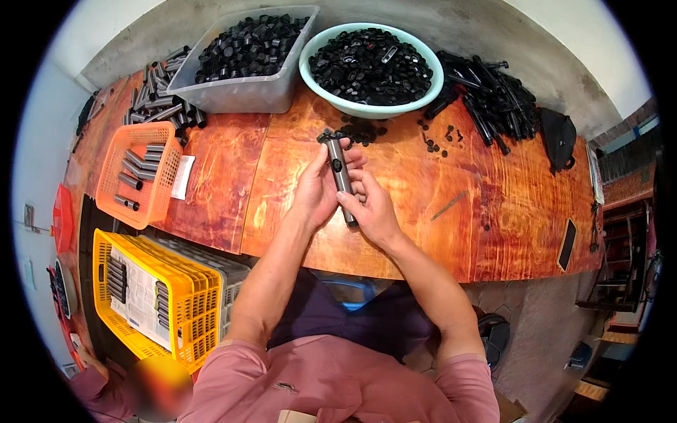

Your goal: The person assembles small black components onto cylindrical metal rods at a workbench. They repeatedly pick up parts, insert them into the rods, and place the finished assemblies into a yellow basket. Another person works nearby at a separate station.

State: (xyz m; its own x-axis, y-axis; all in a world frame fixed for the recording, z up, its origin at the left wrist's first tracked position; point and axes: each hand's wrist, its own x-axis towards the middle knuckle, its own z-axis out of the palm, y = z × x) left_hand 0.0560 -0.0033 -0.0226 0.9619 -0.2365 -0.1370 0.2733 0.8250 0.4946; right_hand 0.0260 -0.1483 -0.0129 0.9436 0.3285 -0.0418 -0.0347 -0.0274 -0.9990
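Above the near middle of the wooden table, both hands hold a dark grey tube tilted slightly, its far end leaning left. A round black piece sits on the tube's side. My left hand is closed around the upper part from the left, with the thumb near the top end. My right hand grips the lower part, its thumb pressed along the tube. Just beyond the tube's far end lies a cluster of small black parts on the table.
A clear plastic bin of black caps and a pale green basin of small black parts stand at the back. Leftward are an orange basket with tubes and yellow crates. Black rods and a thin stick lie rightward. Someone sits lower left.
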